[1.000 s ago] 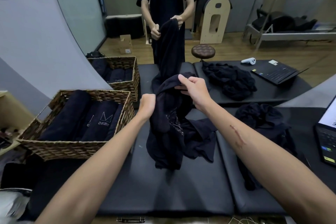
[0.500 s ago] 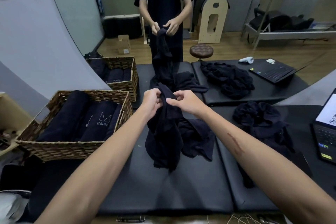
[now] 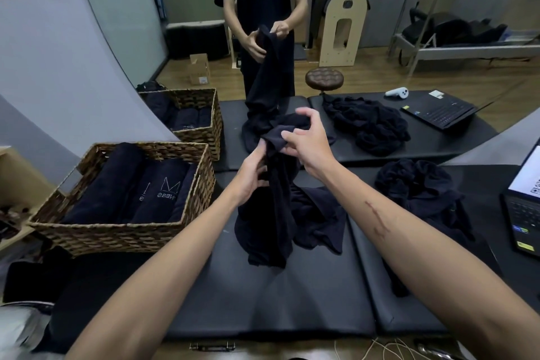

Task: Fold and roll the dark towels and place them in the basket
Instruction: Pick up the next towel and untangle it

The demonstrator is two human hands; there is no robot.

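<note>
A dark towel (image 3: 277,213) hangs bunched over the black padded table (image 3: 263,301), its lower folds resting on the pad. My left hand (image 3: 251,175) grips the towel's upper part from the left. My right hand (image 3: 304,140) pinches the towel's top edge, thumb and fingers curled round the cloth. To the left stands a wicker basket (image 3: 122,228) holding several rolled dark towels (image 3: 157,187). A pile of loose dark towels (image 3: 418,187) lies to the right.
A mirror ahead reflects me, a second basket (image 3: 198,126), another towel pile (image 3: 371,123), a laptop (image 3: 438,111) and a white controller (image 3: 397,92). An open laptop (image 3: 523,207) sits at the right edge. Cables (image 3: 388,348) lie by the table's near edge.
My right hand has moved up and to the right along the towel's top edge. My left hand has slid lower on the cloth. The towel is lifted slightly higher.
</note>
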